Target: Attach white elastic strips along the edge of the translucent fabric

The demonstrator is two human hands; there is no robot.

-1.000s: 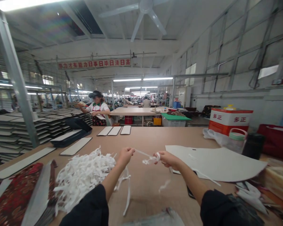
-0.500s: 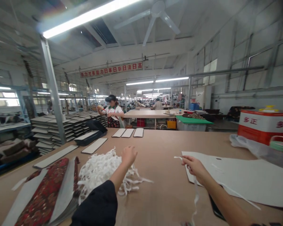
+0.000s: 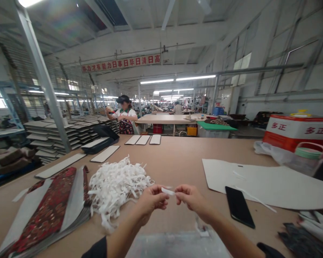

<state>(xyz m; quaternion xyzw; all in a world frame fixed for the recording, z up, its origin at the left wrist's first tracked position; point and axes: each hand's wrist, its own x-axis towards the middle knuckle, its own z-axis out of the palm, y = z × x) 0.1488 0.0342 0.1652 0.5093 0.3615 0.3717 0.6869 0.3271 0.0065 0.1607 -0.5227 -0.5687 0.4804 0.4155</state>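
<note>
In the head view, a short white fabric strip (image 3: 168,191) is stretched between my two hands over the brown table. My left hand (image 3: 150,201) pinches its left end between thumb and fingers. The right end is pinched by my right hand (image 3: 193,201), just across from it. To the left of my left hand lies a loose heap of white strips (image 3: 118,186). Below my hands, at the near edge, there is a blurred, see-through surface (image 3: 174,243) whose kind I cannot make out.
Patterned red fabric (image 3: 52,200) lies left of the heap. At the right are a large off-white sheet (image 3: 269,179), a black phone (image 3: 239,207) and a red-and-white box (image 3: 298,130). Pale dark-edged panels (image 3: 105,154) line the far left. A co-worker (image 3: 125,114) stands beyond the table.
My right hand has moved left from the sheet and my left hand has come nearer from above the heap; they now meet at one strip. The view has tilted down, and the phone is uncovered.
</note>
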